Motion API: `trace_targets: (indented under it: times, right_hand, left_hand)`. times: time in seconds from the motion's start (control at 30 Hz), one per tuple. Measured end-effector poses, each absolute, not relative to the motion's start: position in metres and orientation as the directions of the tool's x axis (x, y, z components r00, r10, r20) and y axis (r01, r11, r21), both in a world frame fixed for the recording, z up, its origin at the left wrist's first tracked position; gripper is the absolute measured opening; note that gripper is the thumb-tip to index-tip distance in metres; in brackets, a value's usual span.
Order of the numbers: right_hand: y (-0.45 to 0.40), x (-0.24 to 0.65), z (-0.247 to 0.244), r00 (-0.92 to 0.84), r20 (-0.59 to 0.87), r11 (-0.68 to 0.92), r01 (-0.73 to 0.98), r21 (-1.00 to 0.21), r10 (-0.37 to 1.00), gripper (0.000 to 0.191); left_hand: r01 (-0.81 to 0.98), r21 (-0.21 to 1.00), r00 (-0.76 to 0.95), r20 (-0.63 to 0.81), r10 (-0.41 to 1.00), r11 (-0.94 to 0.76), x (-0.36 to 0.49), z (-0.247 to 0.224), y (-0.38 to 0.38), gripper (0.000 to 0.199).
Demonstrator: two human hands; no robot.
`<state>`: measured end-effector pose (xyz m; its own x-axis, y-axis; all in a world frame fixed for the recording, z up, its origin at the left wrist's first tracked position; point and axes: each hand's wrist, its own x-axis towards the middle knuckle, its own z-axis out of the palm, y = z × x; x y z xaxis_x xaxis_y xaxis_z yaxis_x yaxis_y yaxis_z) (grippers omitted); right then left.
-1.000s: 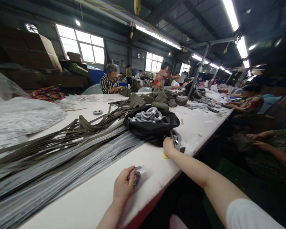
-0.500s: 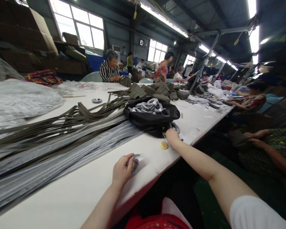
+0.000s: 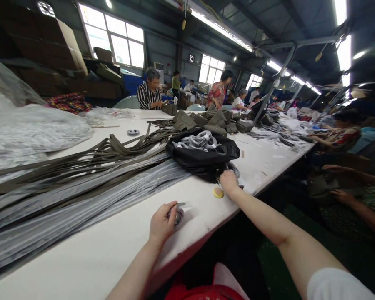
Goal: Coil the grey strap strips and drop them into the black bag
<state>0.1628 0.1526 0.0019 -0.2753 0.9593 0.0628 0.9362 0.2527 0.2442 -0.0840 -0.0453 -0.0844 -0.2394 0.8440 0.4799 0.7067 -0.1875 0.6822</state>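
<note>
My left hand (image 3: 163,221) is closed round a small dark coil (image 3: 178,217) in clear wrap just above the white table (image 3: 118,246); a short flat end sticks out over the fingertips. My right hand (image 3: 229,182) reaches to the near right side of a black fabric bag (image 3: 200,159). Its fingers curl down among small items at the bag's foot, and what they grip is hidden. Several grey-white coils (image 3: 203,137) lie on top of the bag. A round yellow-rimmed disc (image 3: 218,192) sits on the table just left of my right wrist.
Long olive straps (image 3: 112,152) and plastic-wrapped strips (image 3: 90,204) cover the table's left side. Olive fabric pieces (image 3: 217,121) are heaped behind the bag. A single coil (image 3: 133,132) lies farther back. A co-worker's hands (image 3: 343,196) hold olive fabric at the right, beyond the table edge.
The whole view has shifted slightly, so things sit a little farther right. My left hand still holds the coil, and my right hand stays beside the bag. The co-worker's hands at right have moved apart.
</note>
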Motion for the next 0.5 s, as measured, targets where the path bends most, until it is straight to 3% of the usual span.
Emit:
trace_targets:
  times: [0.17,0.33,0.5]
  right_hand:
    - [0.126,0.159,0.000,-0.347,0.034,0.345,0.937,0.054,0.937,0.020]
    - [0.085,0.145,-0.045,-0.484,-0.008,0.475,0.861,-0.183,0.875,0.023]
    - [0.069,0.139,-0.076,-0.470,0.142,0.491,0.834,-0.252,0.871,0.023]
  left_hand:
    - [0.723,0.667,-0.221,0.468,0.856,-0.178,-0.081,-0.083,-0.047,0.031]
    - [0.723,0.664,-0.220,0.486,0.846,-0.193,-0.079,-0.085,-0.046,0.028]
    - [0.713,0.671,-0.240,0.506,0.828,-0.203,-0.080,-0.085,-0.047,0.026]
